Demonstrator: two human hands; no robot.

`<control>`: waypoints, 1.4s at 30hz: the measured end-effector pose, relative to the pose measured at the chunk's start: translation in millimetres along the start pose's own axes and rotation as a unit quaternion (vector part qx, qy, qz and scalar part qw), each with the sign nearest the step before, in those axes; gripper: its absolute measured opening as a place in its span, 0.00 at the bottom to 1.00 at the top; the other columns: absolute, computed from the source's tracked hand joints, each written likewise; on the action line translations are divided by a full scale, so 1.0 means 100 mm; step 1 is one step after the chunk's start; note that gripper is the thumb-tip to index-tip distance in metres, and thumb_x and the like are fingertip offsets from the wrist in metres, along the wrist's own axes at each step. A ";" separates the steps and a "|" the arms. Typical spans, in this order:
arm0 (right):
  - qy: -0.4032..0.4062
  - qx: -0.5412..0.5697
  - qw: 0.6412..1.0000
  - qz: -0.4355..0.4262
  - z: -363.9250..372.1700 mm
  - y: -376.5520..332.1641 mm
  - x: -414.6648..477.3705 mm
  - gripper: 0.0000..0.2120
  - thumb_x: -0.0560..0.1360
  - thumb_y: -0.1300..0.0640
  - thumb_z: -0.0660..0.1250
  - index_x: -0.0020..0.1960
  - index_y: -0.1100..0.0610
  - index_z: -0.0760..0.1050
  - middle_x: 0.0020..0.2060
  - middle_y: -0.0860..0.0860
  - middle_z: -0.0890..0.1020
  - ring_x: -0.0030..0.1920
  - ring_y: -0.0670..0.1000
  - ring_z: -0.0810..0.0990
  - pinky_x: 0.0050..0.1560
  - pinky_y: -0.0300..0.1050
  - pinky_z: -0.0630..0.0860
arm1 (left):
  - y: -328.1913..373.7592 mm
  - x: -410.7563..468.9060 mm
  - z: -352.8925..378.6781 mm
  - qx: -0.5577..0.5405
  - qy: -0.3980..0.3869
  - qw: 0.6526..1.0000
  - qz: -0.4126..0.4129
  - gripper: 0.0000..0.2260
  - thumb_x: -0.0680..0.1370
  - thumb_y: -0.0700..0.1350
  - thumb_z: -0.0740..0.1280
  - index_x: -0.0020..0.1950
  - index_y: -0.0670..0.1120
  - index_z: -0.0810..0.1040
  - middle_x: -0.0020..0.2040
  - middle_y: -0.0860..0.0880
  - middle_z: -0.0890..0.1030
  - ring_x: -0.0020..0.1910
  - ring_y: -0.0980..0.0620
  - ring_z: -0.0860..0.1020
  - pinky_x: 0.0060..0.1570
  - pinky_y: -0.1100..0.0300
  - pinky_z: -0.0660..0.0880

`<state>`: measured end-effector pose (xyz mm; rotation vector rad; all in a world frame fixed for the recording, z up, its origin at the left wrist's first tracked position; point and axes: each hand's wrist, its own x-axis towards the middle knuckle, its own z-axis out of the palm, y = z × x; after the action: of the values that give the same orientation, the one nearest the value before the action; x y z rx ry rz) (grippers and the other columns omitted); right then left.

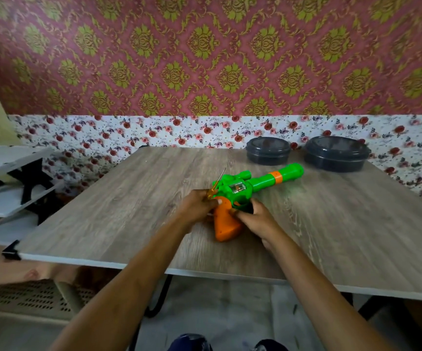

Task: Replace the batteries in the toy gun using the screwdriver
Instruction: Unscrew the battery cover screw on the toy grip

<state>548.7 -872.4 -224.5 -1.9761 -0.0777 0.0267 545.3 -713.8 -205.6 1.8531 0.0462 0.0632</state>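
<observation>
A green toy gun (258, 183) with an orange grip and an orange band on its barrel lies on the wooden table (118, 219), barrel pointing to the far right. My left hand (196, 206) holds a small screwdriver (216, 184) with a yellow handle, its thin metal shaft sticking up and away, and its fingers touch the orange grip. My right hand (256, 219) grips the gun at the trigger guard and the grip's right side. No batteries are visible.
Two dark round lidded containers (268, 150) (336, 153) stand at the table's far edge, near the floral wall. White shelves (7, 178) stand to the left of the table. The table's near edge runs just below my forearms.
</observation>
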 end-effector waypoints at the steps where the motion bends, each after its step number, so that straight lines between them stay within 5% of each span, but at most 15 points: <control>1: -0.005 0.028 1.000 0.001 -0.01 -0.01 -0.02 0.37 0.64 0.44 0.73 0.69 0.54 0.66 0.64 0.52 0.74 0.66 0.53 0.71 0.66 0.47 0.68 | -0.03 0.01 0.02 -0.016 0.010 1.000 0.006 0.11 0.77 0.37 0.67 0.60 0.43 0.76 0.41 0.46 0.79 0.33 0.55 0.77 0.31 0.64 0.78; 5: -0.057 0.179 0.982 -0.034 -0.06 -0.01 0.01 0.41 0.71 0.64 0.70 0.75 0.49 0.50 0.64 0.50 0.69 0.64 0.49 0.70 0.60 0.43 0.68 | -0.06 0.02 0.11 -0.080 0.055 0.993 0.070 0.15 0.77 0.37 0.66 0.63 0.46 0.74 0.39 0.52 0.78 0.32 0.60 0.78 0.34 0.63 0.78; 10: -0.103 0.206 0.972 -0.046 -0.02 -0.04 0.19 0.47 0.70 0.67 0.70 0.75 0.45 0.44 0.64 0.54 0.73 0.65 0.52 0.72 0.65 0.53 0.70 | -0.01 0.07 0.13 -0.095 0.099 0.981 0.138 0.20 0.77 0.35 0.65 0.68 0.46 0.70 0.45 0.55 0.79 0.38 0.69 0.79 0.39 0.66 0.79; 15: -0.145 0.236 0.961 -0.012 0.04 -0.03 0.25 0.27 0.70 0.68 0.68 0.68 0.62 0.64 0.57 0.60 0.79 0.54 0.55 0.78 0.65 0.55 0.71 | -0.03 0.14 0.13 -0.071 0.116 0.979 0.150 0.19 0.77 0.37 0.66 0.68 0.43 0.72 0.57 0.48 0.79 0.54 0.55 0.78 0.60 0.45 0.74; 17: -0.143 0.240 0.960 -0.020 0.04 -0.01 0.28 0.23 0.71 0.67 0.68 0.64 0.60 0.68 0.57 0.60 0.79 0.55 0.56 0.78 0.63 0.53 0.72 | -0.05 0.16 0.15 -0.066 0.115 0.979 0.156 0.18 0.77 0.37 0.66 0.68 0.43 0.72 0.59 0.50 0.78 0.55 0.57 0.77 0.62 0.50 0.74; 21: -0.143 0.244 0.959 -0.038 0.07 0.06 0.33 0.20 0.72 0.63 0.68 0.61 0.51 0.69 0.56 0.60 0.80 0.58 0.58 0.78 0.62 0.54 0.72 | -0.11 0.17 0.16 -0.027 0.117 0.973 0.196 0.19 0.78 0.39 0.65 0.69 0.43 0.70 0.57 0.58 0.76 0.50 0.75 0.74 0.55 0.72 0.71; 26: -0.116 0.222 0.966 -0.065 0.06 0.04 0.31 0.13 0.74 0.63 0.66 0.56 0.51 0.73 0.55 0.55 0.80 0.54 0.51 0.79 0.57 0.44 0.76 | -0.14 0.14 0.19 0.015 0.147 0.969 0.198 0.19 0.77 0.52 0.62 0.65 0.46 0.75 0.53 0.52 0.80 0.50 0.57 0.78 0.52 0.60 0.74; 28: -0.106 0.204 0.970 -0.071 0.02 0.02 0.28 0.14 0.74 0.64 0.65 0.58 0.54 0.73 0.53 0.52 0.80 0.53 0.49 0.78 0.54 0.37 0.75 | -0.17 0.15 0.14 -0.062 0.193 0.966 0.163 0.10 0.80 0.48 0.61 0.59 0.47 0.76 0.42 0.49 0.80 0.36 0.57 0.77 0.38 0.62 0.74; 30: -0.100 0.196 0.973 -0.070 0.00 0.03 0.27 0.15 0.75 0.65 0.64 0.61 0.57 0.73 0.53 0.51 0.79 0.53 0.48 0.77 0.55 0.37 0.74 | -0.20 0.14 0.06 -0.071 0.248 0.958 0.125 0.05 0.80 0.46 0.61 0.54 0.47 0.73 0.34 0.52 0.74 0.29 0.57 0.71 0.34 0.59 0.69; 33: -0.082 0.211 0.972 -0.060 -0.01 0.02 0.26 0.17 0.74 0.66 0.65 0.62 0.60 0.73 0.53 0.52 0.79 0.54 0.48 0.76 0.58 0.41 0.73 | -0.22 0.09 0.03 -0.019 0.235 0.967 0.095 0.08 0.81 0.49 0.59 0.57 0.47 0.67 0.34 0.53 0.72 0.34 0.52 0.71 0.38 0.57 0.67; 37: -0.066 0.218 0.972 -0.062 -0.02 0.02 0.30 0.18 0.73 0.66 0.66 0.63 0.60 0.73 0.52 0.53 0.79 0.52 0.48 0.78 0.53 0.37 0.74 | -0.15 0.04 0.04 0.050 0.204 0.965 0.158 0.09 0.81 0.40 0.55 0.56 0.49 0.72 0.41 0.50 0.69 0.36 0.54 0.69 0.39 0.58 0.65; 42: -0.036 0.241 0.968 -0.058 -0.04 0.07 0.37 0.20 0.72 0.68 0.67 0.63 0.62 0.73 0.53 0.56 0.80 0.43 0.43 0.79 0.46 0.32 0.76 | -0.11 -0.07 -0.09 0.095 0.264 0.912 0.300 0.15 0.76 0.37 0.67 0.61 0.45 0.76 0.46 0.51 0.76 0.41 0.64 0.75 0.41 0.77 0.69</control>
<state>585.8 -876.5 -228.3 -1.4808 -0.2139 0.0367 537.5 -702.4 -213.9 1.9329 -0.1509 1.0196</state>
